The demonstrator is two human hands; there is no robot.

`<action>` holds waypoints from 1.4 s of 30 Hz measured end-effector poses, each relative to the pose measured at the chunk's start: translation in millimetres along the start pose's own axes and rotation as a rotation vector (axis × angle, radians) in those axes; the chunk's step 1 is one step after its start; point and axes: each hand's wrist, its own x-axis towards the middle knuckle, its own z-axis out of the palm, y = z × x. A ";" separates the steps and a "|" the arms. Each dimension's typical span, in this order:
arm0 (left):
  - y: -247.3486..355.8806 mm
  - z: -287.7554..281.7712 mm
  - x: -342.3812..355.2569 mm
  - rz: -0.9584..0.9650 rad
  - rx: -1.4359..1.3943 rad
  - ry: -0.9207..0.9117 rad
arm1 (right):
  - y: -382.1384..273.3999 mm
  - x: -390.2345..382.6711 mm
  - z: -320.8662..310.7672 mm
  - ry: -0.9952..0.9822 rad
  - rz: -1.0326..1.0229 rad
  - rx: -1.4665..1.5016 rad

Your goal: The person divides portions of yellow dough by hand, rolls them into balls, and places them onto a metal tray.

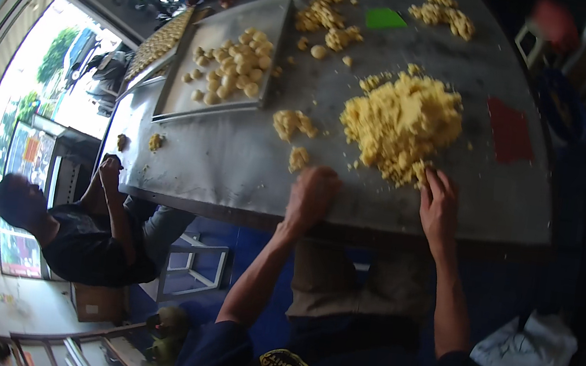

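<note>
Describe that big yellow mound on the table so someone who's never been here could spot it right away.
Find the large metal table, then the wearer's right hand at its near side. The crumbly yellow mound lies just beyond that hand, left of a flat red piece. It is brighter and far bigger than the small clumps to its left.

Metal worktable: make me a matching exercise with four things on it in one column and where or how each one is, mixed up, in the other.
1. Yellow heap
2. Green sheet
3. Red sheet
4. Tray

A. To the right of the heap
B. Holding round pale balls
C. Between two clusters of pale lumps
D. Right hand at its near edge

Pairs: 1-D, 2-C, 3-A, 4-B
</note>
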 end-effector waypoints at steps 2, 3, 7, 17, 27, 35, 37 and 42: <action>-4.4 -9.7 -3.9 0.088 0.038 0.054 | -2.7 -2.7 3.5 0.012 -0.004 0.014; -7.0 -6.6 -5.8 0.107 0.014 0.107 | -1.0 -2.8 3.6 0.024 -0.016 0.013; 0.1 -13.1 0.8 0.116 0.150 0.018 | 0.1 -3.7 1.4 0.030 0.016 0.008; -11.3 6.8 58.7 0.173 0.378 0.069 | -4.1 -3.2 2.3 0.010 0.010 0.000; 2.9 -75.2 2.6 0.078 -0.014 0.462 | -9.5 17.2 -14.6 -0.134 0.044 0.146; -64.2 -49.7 33.8 0.194 0.217 0.047 | -8.2 30.5 -7.2 -0.315 0.067 0.012; -53.9 -42.3 36.3 -0.123 0.072 -0.012 | -3.8 22.7 -14.5 -0.266 0.094 -0.013; -53.9 -40.3 26.2 -0.028 0.048 0.074 | -23.7 -6.7 -19.7 -0.155 0.002 -0.097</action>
